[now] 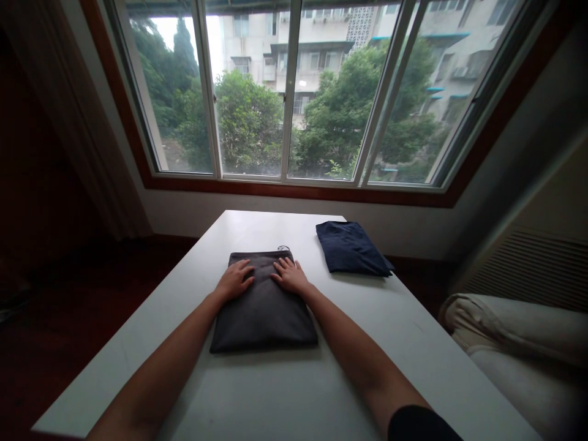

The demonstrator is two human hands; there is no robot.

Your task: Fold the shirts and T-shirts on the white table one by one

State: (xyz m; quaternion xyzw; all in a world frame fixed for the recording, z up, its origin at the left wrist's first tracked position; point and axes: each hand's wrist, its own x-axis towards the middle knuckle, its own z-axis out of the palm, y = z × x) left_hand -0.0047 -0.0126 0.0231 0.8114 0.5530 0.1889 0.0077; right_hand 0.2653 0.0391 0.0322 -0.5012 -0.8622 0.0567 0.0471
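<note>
Both my hands are palm down on the dark grey drawstring pouch, and it's lying flat on the white table right under them. My left hand is spread near the pouch's upper left edge, fingers loosely parted and angled inward; my right hand mirrors it on the upper right, fingers fanned and pointing ahead. Neither one is gripping anything: they're open, resting on the cloth, with a strip of grey fabric between them. How hard I'm pressing, you can't tell from here.

Just beyond my fingertips runs the pouch's top edge, with a thin cord loop poking out, nearer my right hand. The wide lower part spreads back toward me between my forearms, pretty smooth, with slight creasing up by my fingers.

So the step in hand, I'd judge, is flattening and squaring the pouch. From here, the next move calls for light, even palms if I'm smoothing, or fingertips hooked at the sides if I'm lifting, so the cloth doesn't bunch.

Off beyond my right hand, well apart from it, sits a folded navy cloth, one corner at the table's right edge, untouched by either hand.
</note>
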